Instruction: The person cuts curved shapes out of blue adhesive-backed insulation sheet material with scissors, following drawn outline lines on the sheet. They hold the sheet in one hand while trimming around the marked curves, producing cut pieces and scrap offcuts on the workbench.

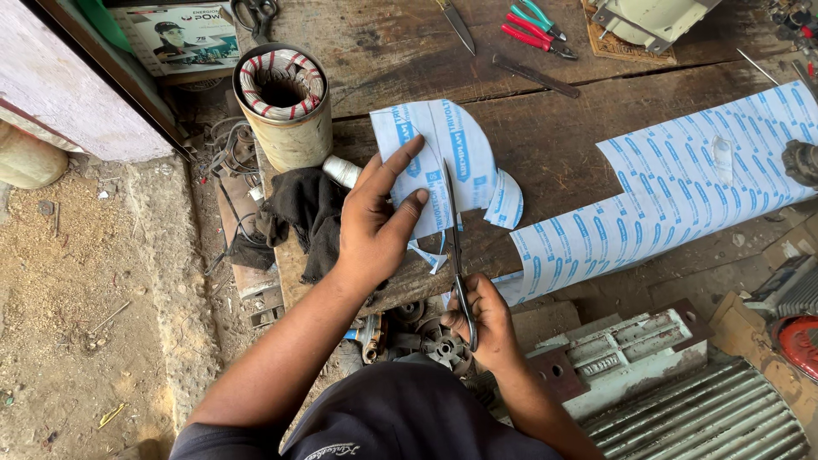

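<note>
Two bare hands work on a piece of white sheet (443,158) with blue printed stripes, thin and smooth like coated paper, its far edge cut in a curve. It lies flat on the rough, dark, cracked wooden bench (545,145), just right of the black crumpled cloth (307,213).

The left hand (375,221) lies over the near left part of the sheet, palm down, fingers spread and stretched forward; the forefinger and middle finger press on the paper, with the thumb side toward the cloth. The forearm runs up from the lower left.

The right hand (481,319) sits at the bench's near edge, below the sheet, fingers curled shut through the loops of slim steel scissors (454,247). Their long blades point away, up into the sheet just right of the left fingertips.

A small curved offcut (504,200) lies touching the sheet's right edge. Farther right from the sheet, a long strip of the same paper (673,196) crosses the bench. Left of the sheet stands a cylindrical motor stator (284,106) with red and white windings.
</note>
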Available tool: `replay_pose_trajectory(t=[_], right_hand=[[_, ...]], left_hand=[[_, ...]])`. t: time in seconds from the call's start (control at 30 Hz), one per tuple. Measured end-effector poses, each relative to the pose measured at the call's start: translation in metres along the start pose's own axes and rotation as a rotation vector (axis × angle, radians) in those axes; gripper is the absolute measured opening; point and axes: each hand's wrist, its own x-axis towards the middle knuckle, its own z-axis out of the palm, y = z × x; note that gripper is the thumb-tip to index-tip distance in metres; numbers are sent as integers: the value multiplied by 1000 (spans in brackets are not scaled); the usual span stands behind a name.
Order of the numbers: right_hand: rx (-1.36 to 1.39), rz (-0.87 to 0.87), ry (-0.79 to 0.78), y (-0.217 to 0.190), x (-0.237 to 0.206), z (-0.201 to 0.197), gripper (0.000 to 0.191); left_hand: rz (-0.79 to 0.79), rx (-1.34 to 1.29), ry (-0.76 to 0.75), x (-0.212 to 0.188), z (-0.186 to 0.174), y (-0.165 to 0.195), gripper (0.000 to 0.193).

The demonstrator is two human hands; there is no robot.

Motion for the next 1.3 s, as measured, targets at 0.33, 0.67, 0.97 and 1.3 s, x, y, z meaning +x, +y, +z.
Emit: replay_pose_trajectory(t=[0.33,0.67,0.97,1.3], right_hand=[[210,-39,-104,-21,12,6,71],[221,-98,-113,-23,21,11,68],[172,-108,-105,-31,22,18,64],[144,-86,-57,-24,20,19,41]], left_hand=[[29,33,-24,-18,16,6,59],[13,38,-68,-26,12,7,60],[-4,-20,-91,-26,4,7,60],[12,-19,-101,-26,3,8,60]])
